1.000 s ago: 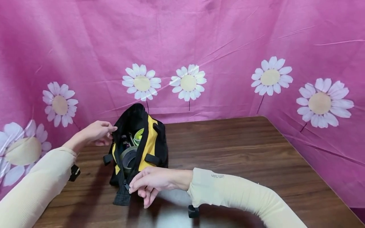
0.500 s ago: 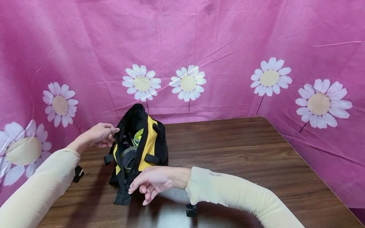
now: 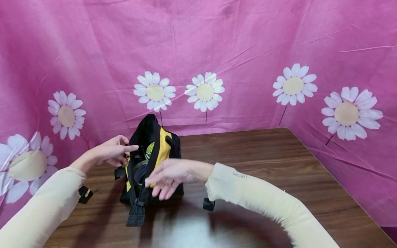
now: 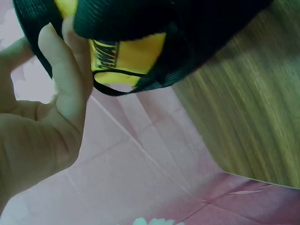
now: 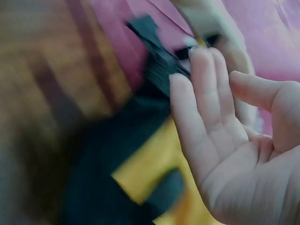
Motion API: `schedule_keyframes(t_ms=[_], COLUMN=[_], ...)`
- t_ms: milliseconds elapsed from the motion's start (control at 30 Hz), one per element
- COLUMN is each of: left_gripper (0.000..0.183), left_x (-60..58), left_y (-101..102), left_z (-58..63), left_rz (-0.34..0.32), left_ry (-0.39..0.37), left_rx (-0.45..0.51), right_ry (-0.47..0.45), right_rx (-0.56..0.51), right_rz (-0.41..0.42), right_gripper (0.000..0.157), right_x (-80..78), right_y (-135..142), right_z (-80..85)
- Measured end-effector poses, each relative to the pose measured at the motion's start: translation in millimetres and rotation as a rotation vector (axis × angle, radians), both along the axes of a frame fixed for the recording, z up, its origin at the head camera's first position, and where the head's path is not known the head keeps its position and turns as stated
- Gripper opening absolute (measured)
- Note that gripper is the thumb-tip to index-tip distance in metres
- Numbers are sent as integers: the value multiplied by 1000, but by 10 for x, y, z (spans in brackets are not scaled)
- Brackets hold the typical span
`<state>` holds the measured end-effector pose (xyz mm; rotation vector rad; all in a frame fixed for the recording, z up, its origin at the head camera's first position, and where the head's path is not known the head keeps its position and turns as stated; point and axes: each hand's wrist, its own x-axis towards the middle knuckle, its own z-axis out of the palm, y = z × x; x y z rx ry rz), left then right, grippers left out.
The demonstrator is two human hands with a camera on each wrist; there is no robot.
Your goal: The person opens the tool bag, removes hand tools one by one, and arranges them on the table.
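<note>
A black and yellow tool bag stands unzipped on the table, its mouth facing up. Inside lie a dark roll of tape and a yellow-green roll; other contents are too dark to make out. My left hand holds the left edge of the mouth, thumb over the rim; the left wrist view shows the zip edge between the fingers. My right hand is by the near right rim with its fingers extended, holding nothing. Below it the zip pull hangs free near the end tab.
The brown wooden table extends to the right of the bag. A pink cloth with printed daisies hangs behind and at both sides. Black strap pieces hang beneath both wrists.
My right hand has left the zip pull and moved up along the near right rim, its fingers straightening. My left hand has shifted slightly right, its thumb now over the rim.
</note>
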<state>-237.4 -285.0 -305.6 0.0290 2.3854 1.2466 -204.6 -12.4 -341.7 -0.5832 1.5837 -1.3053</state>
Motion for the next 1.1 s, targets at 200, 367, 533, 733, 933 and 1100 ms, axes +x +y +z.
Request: schedule_keyframes(t_ms=[200,367,533,733,933,1100], left_gripper=[84,89,96,95,94,95], left_x=[91,150,193,214,213,228], left_y=[-50,-75,-55,-110,-93,-80], left_z=[133,133,65,8,-64,-58], left_rz=[-98,-187,-219,-185,-154,-148], left_ry=[20,60,88,105,99,92], left_rx=[11,25,42,32,31,18], right_ry=[197,231,255,452,506,566], right_rx=[-87,-76,-1,86,124,164], right_rz=[-264,-450,-508,-474,-422,-365], right_gripper=[39,64,85,84,83,63], right_x=[-347,-481,-533,-534,-509,-529], right_y=[-8,-58,-91,-210,-243,-252], right_z=[201,140,12,-35,-45,-38])
